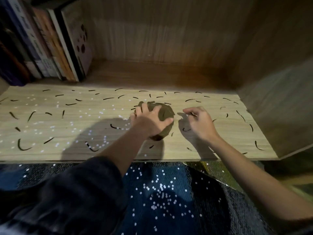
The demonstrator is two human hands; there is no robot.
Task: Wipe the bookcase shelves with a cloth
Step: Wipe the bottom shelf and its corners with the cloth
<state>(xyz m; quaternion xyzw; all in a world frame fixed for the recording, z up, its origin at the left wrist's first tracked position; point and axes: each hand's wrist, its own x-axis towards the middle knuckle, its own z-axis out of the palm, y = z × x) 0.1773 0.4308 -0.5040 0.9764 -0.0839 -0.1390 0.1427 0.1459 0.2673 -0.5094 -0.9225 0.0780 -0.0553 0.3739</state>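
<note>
Gripping the bunched cloth (166, 114) mid-shelf, the left hand (149, 120) had its fingers curled over it; right hand (200, 123) sat just beside, loosely curled, couldn't tell if it pinched anything; the wad ran roughly front-to-back; shelf (67, 119) lay open leftward, books (50, 44) back-left, side wall (279, 107) near on the right.

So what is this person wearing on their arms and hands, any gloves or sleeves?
No gloves, and no rings or watch that I can see. The left hand comes out of a dark, loose sleeve that ends partway along the forearm. The right hand and its arm are uncovered as far as the picture shows.
</note>
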